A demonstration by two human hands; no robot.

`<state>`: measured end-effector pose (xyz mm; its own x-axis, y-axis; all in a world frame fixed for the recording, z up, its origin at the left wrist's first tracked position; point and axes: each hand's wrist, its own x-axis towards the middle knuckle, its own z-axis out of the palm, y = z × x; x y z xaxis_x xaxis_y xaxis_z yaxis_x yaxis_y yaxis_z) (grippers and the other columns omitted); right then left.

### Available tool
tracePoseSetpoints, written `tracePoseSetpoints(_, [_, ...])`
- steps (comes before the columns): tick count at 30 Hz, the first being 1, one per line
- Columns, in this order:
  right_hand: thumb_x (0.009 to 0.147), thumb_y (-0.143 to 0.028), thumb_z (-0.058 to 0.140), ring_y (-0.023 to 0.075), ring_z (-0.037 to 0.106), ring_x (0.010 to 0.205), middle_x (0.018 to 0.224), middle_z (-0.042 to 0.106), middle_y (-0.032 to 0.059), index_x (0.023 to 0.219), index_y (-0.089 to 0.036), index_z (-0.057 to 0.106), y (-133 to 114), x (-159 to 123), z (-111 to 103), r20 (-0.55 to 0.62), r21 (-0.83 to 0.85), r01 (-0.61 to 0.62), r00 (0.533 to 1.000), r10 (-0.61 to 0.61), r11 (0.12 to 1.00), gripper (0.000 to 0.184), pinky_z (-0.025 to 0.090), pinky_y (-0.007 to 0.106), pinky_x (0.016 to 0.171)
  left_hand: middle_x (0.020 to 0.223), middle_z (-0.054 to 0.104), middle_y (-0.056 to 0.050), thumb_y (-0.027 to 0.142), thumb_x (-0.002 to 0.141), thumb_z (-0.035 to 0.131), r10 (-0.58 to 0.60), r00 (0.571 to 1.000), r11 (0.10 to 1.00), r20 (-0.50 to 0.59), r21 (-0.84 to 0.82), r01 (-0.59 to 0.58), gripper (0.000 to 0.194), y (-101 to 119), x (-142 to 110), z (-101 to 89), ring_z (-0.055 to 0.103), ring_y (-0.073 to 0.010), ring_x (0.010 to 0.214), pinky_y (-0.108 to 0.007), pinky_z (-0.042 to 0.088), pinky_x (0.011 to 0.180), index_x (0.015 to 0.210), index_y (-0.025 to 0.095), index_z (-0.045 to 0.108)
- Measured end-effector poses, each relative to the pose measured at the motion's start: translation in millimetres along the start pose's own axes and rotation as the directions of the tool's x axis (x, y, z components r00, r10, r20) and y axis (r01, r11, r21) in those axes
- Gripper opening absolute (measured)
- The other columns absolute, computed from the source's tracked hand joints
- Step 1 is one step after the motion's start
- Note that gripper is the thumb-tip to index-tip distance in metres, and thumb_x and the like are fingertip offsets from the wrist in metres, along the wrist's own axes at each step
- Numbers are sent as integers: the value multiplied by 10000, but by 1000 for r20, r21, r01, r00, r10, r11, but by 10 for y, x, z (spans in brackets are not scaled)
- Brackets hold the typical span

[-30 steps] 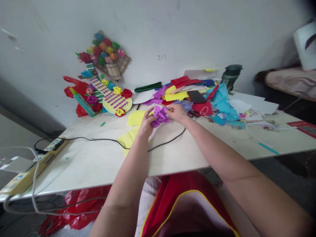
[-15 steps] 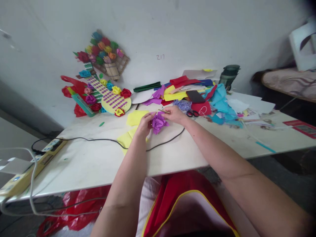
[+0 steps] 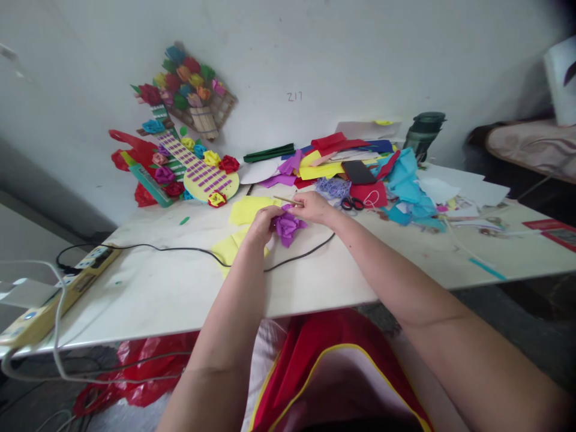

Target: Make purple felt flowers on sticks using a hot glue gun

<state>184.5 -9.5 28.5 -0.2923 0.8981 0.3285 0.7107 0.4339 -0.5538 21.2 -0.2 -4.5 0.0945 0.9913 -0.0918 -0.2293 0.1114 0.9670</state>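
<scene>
A crumpled purple paper flower (image 3: 288,228) hangs from the fingers of my left hand (image 3: 264,223), which is closed on its left edge. My right hand (image 3: 312,207) pinches a thin wooden stick (image 3: 284,200); the stick points left, just above the flower's top. Both hands are close together over the table, and the right fingertips are at the flower's upper edge. Whether they touch it I cannot tell. Yellow paper sheets (image 3: 250,210) lie on the table behind and to the left of my left hand.
A black cable (image 3: 302,259) crosses the table from the power strip (image 3: 85,279) under my wrists. Scissors (image 3: 351,204), a phone (image 3: 358,172) and coloured paper (image 3: 402,180) lie at the right. A flower-decorated cardboard guitar (image 3: 211,180) leans at the back left; a dark bottle (image 3: 424,137) stands back right.
The stick in my right hand has swung into fuller view, now reaching left above the flower. The flower stays in my left hand, slightly lower. The whole view has shifted slightly.
</scene>
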Motion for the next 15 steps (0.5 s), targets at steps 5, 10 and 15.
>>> tracePoseSetpoints(5, [939, -437, 352, 155, 490, 686, 730, 566, 15, 919, -179, 588, 43, -1, -61, -15, 86, -15, 1000, 17, 996, 350, 334, 266, 649, 457, 418, 44, 214, 530, 651, 37, 997, 999, -66, 15, -36, 147, -4, 6, -6, 357, -72, 405, -252, 204, 413, 532, 163, 514])
tracePoseSetpoints(10, [900, -322, 446, 147, 487, 692, 761, 605, 31, 802, -172, 594, 169, 45, -50, -115, 57, 105, 989, -98, 993, 233, 340, 265, 660, 463, 427, 45, 254, 530, 676, 106, 994, 994, -41, 29, -105, 188, -21, 15, -59, 362, -71, 413, -244, 210, 417, 525, 165, 511])
tracePoseSetpoints(15, [904, -372, 486, 125, 489, 642, 667, 582, -3, 869, -146, 697, 182, 6, -61, -84, 114, 150, 986, -141, 982, 310, 360, 255, 656, 484, 481, 31, 262, 523, 707, 131, 991, 991, -23, 42, -130, 208, -21, 18, -78, 405, -74, 433, -237, 249, 432, 530, 158, 527])
